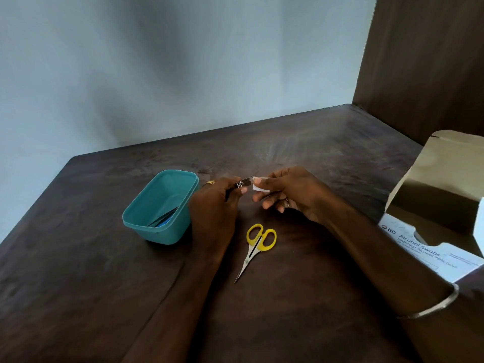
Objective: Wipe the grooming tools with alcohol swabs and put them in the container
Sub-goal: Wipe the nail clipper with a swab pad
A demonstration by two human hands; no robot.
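One clipper (243, 183) lies level in the left hand (214, 205), tip rightward; right hand (290, 193) pinches one swab (259, 186); one scissors (255, 248) points toward the person

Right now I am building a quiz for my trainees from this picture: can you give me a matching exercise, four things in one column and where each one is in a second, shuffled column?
Things
1. small metal nail clipper
2. yellow-handled scissors
3. white alcohol swab
4. white cardboard alcohol swab box

Places
A. flat on the dark wooden table, in front of the hands
B. open, at the table's right edge
C. held in the left hand, beside the teal plastic container
D. pinched in the right hand, against the clipper's tip

Pairs: 1-C, 2-A, 3-D, 4-B
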